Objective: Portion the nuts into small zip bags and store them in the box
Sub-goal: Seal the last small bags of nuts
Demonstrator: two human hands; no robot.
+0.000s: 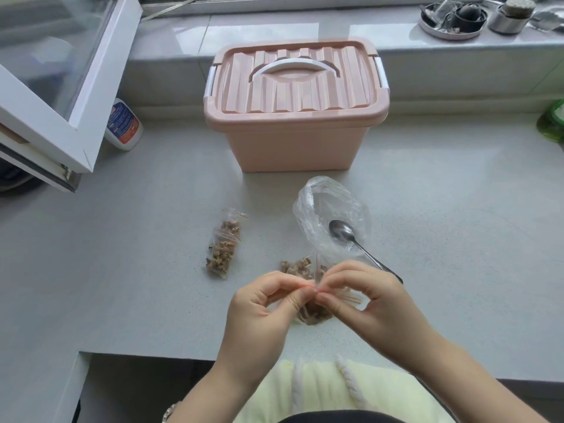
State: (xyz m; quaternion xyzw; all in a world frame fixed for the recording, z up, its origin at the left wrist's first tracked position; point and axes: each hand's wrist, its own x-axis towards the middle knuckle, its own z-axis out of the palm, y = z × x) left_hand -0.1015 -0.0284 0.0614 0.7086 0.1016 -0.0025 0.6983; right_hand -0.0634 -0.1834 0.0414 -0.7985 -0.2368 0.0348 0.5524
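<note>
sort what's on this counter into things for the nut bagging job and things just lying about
Job: pink plastic lidded box; filled small clear zip bags of nuts; red-striped zip bag pinched by left hand and right hand; crumpled clear plastic bag; metal spoon.
Lying about: white bottle with blue label; round tray of dark clutter; metal tin; green object.

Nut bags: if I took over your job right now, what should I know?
Left hand and right hand: both pinch the red zip strip of a small zip bag of nuts, low over the counter.
Things: filled bags lie to the left, another filled bag just behind the hands. The spoon rests at the big clear bag, which looks about empty. The pink box stands behind, lid on.
Done: scooping, it seems.
Left: finish sealing this bag, open the box, put all the bags inside.
</note>
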